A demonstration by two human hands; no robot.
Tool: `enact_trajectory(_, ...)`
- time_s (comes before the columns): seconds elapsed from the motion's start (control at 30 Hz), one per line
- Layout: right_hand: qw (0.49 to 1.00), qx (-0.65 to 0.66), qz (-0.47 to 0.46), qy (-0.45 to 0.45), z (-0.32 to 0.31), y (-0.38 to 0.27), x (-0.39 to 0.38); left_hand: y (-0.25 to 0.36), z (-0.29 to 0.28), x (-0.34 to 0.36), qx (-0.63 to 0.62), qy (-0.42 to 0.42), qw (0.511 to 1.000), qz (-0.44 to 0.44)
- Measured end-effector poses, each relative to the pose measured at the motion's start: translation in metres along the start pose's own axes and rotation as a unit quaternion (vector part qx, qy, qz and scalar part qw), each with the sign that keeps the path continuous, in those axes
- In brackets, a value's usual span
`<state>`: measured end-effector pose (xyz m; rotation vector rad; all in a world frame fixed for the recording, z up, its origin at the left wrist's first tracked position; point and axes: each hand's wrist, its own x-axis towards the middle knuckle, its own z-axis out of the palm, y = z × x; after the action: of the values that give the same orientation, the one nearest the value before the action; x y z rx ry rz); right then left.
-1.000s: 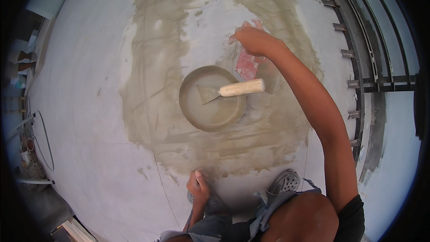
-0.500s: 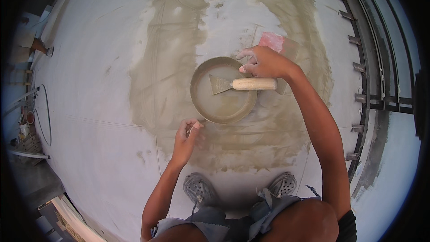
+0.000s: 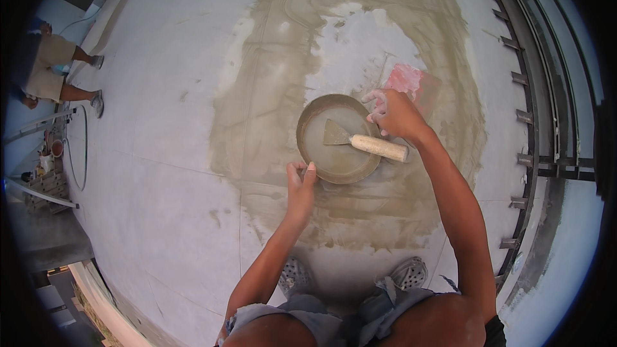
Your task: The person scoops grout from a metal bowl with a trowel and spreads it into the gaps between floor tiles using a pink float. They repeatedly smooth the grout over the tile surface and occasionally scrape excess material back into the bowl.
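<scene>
Head view: the left hand (image 3: 301, 186), apart from the round pan (image 3: 334, 101) half a second earlier, is now at its near-left rim, fingers curled; whether they grip it, I cannot tell. The right hand (image 3: 395, 114) is by the far-right rim, fingers bent, closer in than a second ago, its hold also unclear. The scraper (image 3: 367, 144) now points its wooden handle toward the near right, over the rim, blade inside the pan. So both hands now flank the pan, which sits on the brown-smeared floor (image 3: 257, 115) ahead of the shoes.

Counted: one pan, one scraper, one flat red-pink piece (image 3: 405, 78) beyond the right hand, two grey shoes (image 3: 409, 272) at the near side, one other person (image 3: 48, 67) at far left.
</scene>
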<state>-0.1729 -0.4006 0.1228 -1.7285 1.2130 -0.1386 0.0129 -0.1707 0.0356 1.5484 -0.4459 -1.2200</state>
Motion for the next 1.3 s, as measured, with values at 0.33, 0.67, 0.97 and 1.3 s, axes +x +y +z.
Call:
enact_trajectory(0.33,0.995,0.082,0.009,0.051,0.017,0.032,-0.062,0.001,-0.002,-0.031,-0.239,0.016,0.970,-0.049)
enact_trajectory(0.67,0.990,0.125,0.023,0.054,0.035,0.005,-0.145,-0.001,-0.012,-0.096,-0.393,-0.085,0.911,-0.091)
enact_trajectory(0.97,0.986,0.163,0.007,0.021,0.058,0.026,-0.151,-0.009,-0.039,-0.114,-0.270,-0.084,0.954,-0.099)
enact_trajectory(1.3,0.989,0.110,-0.057,0.081,0.068,0.043,-0.103,0.011,-0.046,-0.067,-0.077,-0.043,0.995,-0.047)
